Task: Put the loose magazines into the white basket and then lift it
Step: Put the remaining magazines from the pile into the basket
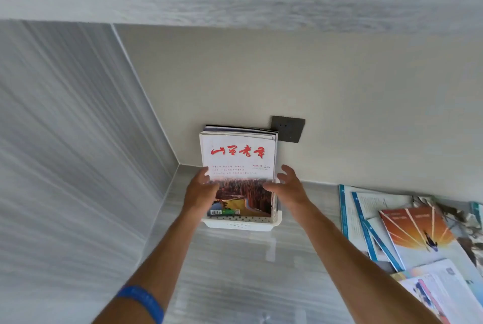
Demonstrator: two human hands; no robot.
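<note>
A white perforated basket (239,224) stands on the grey desk against the back wall. Several magazines stand upright in it; the front one (239,156) has a white cover with red characters and a reddish picture. My left hand (200,189) rests on the left edge of that front magazine, thumb on the cover. My right hand (288,185) hovers at the stack's right edge with fingers spread, holding nothing. More loose magazines (415,229) lie fanned out on the desk at the right, one with an orange cover.
A dark wall socket (287,129) sits just behind the stack. A grey side panel (65,140) closes the left, and a shelf (235,4) runs overhead. Bare desk surface (248,279) lies between my arms.
</note>
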